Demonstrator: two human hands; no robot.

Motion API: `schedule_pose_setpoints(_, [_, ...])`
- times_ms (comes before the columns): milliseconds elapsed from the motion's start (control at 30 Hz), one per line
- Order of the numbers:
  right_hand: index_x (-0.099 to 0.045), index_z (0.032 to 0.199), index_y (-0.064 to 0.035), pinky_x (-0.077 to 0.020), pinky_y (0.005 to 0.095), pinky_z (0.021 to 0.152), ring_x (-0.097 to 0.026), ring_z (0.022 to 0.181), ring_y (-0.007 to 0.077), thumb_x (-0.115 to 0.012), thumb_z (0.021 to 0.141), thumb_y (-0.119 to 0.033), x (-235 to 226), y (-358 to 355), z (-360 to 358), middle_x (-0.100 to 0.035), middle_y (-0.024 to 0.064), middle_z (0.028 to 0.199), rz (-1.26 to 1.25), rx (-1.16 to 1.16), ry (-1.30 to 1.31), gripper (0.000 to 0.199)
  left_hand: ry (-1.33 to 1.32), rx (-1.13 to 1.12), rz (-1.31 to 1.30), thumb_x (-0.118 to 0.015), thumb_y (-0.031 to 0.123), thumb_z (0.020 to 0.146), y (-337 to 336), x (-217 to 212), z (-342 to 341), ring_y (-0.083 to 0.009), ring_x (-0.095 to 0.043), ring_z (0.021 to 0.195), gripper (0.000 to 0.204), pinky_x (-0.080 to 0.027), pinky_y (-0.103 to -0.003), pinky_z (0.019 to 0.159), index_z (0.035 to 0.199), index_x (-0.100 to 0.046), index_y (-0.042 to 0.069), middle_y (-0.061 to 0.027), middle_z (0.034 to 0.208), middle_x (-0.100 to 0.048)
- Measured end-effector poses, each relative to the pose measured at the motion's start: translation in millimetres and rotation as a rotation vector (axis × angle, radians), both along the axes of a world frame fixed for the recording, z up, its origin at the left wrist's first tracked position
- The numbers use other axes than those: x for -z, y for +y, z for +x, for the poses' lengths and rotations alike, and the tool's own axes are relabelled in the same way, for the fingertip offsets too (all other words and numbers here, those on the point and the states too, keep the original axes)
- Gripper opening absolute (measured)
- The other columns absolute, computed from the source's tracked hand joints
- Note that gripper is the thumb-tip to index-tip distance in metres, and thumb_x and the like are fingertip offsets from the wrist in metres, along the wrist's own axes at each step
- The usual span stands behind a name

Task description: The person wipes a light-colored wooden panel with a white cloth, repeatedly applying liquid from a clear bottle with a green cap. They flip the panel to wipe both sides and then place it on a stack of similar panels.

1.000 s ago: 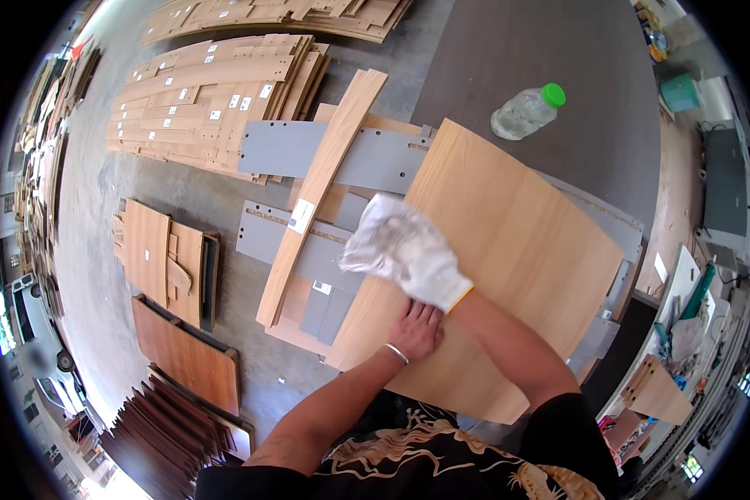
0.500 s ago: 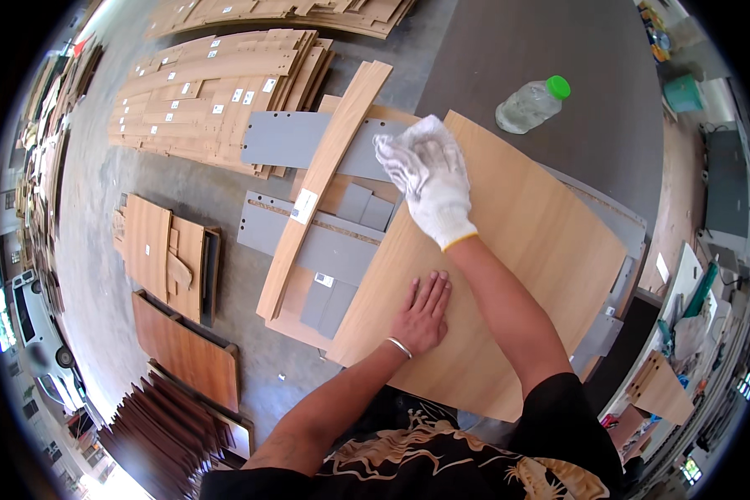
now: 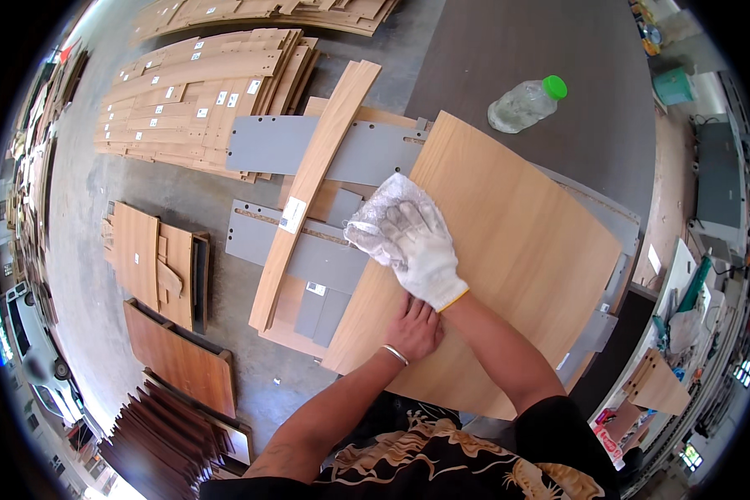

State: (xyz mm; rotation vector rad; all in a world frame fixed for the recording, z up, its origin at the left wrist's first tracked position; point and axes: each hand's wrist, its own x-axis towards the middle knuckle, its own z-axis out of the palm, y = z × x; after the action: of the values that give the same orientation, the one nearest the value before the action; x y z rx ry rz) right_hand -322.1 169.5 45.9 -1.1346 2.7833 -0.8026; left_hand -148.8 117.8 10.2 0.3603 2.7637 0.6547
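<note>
A wide light-wood panel point(image 3: 517, 250) lies in front of me on top of other boards. My right hand point(image 3: 429, 262), in a white knitted glove with a yellow cuff edge, presses a crumpled white rag point(image 3: 400, 200) onto the panel near its left edge. My bare left hand point(image 3: 415, 329), with a silver bangle at the wrist, rests flat on the panel's near left part. Its fingertips are partly hidden behind the right hand's glove. Left of the panel, a long narrow wood strip point(image 3: 317, 167) with a white label lies across grey boards point(image 3: 267, 146).
A clear bottle with a green cap point(image 3: 525, 104) lies on the dark tabletop point(image 3: 475, 50) beyond the panel. Stacks of labelled wood boards point(image 3: 192, 100) fill the far left floor. More panels point(image 3: 179, 354) stand at the left. A cluttered bench point(image 3: 658, 383) is on the right.
The right hand has slid the rag toward me and slightly left along the panel's left edge, coming up against the left hand. The left hand stays in about the same place.
</note>
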Motion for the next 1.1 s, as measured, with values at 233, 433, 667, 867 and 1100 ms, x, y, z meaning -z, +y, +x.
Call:
schedule_pose_setpoints(233, [-0.066,0.136,-0.0166,-0.0305,0.0500,0.125,-0.050,0.141,0.0349,-0.059,0.099,-0.027,8.7,-14.6,-66.3,-0.062,0.0103,0.144,0.060,0.233,0.043,0.039,0.142,-0.025,-0.015,-0.059,0.036,0.093,2.0,-2.3,-4.4,-0.0360,-0.047,0.146,0.056,-0.021,-0.057,0.129,0.134,-0.064,-0.003,-0.0199,0.144,-0.061])
schedule_pose_setpoints(433, [-0.061,0.142,-0.0203,-0.0334,0.0493,0.121,-0.050,0.138,0.0367,-0.061,0.096,-0.024,18.9,9.0,-38.5,-0.062,0.0114,0.142,0.008,0.028,0.093,0.046,0.017,-0.010,0.009,-0.059,0.034,0.092,2.0,-7.0,-5.0,-0.0345,-0.044,0.150,0.062,-0.022,-0.055,0.128,0.143,-0.058,-0.002,-0.0202,0.152,-0.056])
schedule_pose_setpoints(667, [-0.059,0.146,-0.0175,-0.0355,0.0513,0.120,-0.052,0.136,0.0357,-0.068,0.092,-0.022,-24.4,-20.0,-11.3,-0.062,0.0114,0.143,-0.295,0.137,-0.258,0.055,0.032,-0.057,0.072,-0.056,0.030,0.093,-1.2,-1.2,-3.0,-0.0339,-0.034,0.157,0.070,-0.020,-0.056,0.129,0.154,-0.047,-0.003,-0.0209,0.162,-0.045])
schedule_pose_setpoints(867, [-0.061,0.144,-0.0207,-0.0335,0.0475,0.122,-0.051,0.140,0.0299,-0.064,0.096,-0.031,-2.0,10.0,-74.1,-0.062,0.0079,0.143,0.122,0.033,-0.021,0.049,0.145,-0.028,0.015,-0.057,0.031,0.093,0.4,-9.2,-7.8,-0.0343,-0.034,0.156,0.071,-0.019,-0.056,0.130,0.154,-0.045,-0.004,-0.0204,0.165,-0.042])
schedule_pose_setpoints(1100, [-0.066,0.141,-0.0187,-0.0258,0.0475,0.128,-0.040,0.151,0.0299,-0.063,0.095,-0.031,-3.7,-17.9,42.7,-0.058,0.0100,0.151,0.065,-0.249,-0.244,0.048,0.044,-0.185,0.299,-0.046,0.041,0.100,1.3,15.9,-0.3,-0.0299,-0.033,0.157,0.068,-0.022,-0.052,0.130,0.158,-0.041,0.006,-0.0104,0.169,-0.038])
